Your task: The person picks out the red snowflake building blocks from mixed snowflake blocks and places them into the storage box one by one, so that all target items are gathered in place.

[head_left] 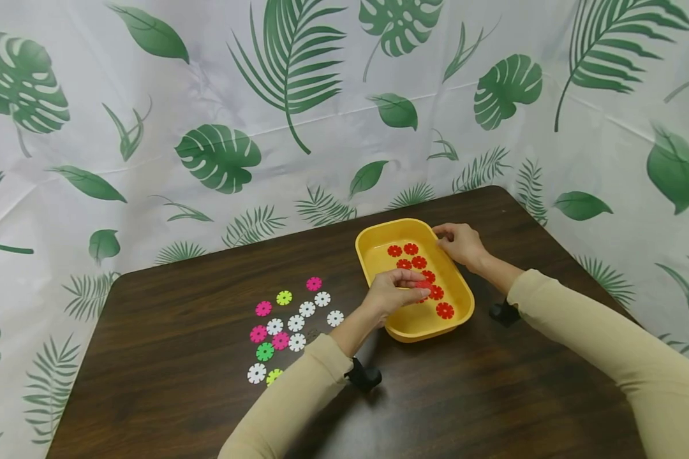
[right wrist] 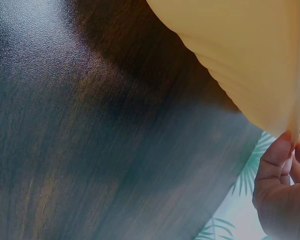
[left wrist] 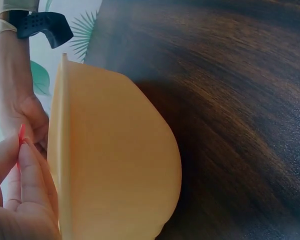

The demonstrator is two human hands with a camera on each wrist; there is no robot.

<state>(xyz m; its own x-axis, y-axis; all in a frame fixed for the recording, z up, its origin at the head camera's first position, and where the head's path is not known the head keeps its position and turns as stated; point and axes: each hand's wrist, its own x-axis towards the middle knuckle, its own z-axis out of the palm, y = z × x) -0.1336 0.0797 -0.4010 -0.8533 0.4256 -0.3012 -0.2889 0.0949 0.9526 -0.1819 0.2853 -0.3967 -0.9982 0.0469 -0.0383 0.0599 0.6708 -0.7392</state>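
A yellow plastic basin [head_left: 402, 328] stands on the dark table with several red notched discs [head_left: 444, 310] lying on its floor. My left hand [head_left: 392, 292] is over the basin, pinching one red disc [left wrist: 21, 134] between thumb and fingers; the left wrist view shows that disc edge-on, above the rim. At the basin's far right side, my right hand [head_left: 461, 245] grips the rim, and the right wrist view shows the thumb and fingers [right wrist: 277, 157] pinching the edge. Part of the basin's floor is hidden behind the left hand.
Left of the basin, loose discs are scattered on the wooden table [head_left: 178, 344]: several white discs [head_left: 296, 323], pink discs [head_left: 258, 334], a green disc [head_left: 265, 351] and yellow discs [head_left: 284, 298]. A leaf-print curtain [head_left: 321, 172] hangs behind the table's far edge.
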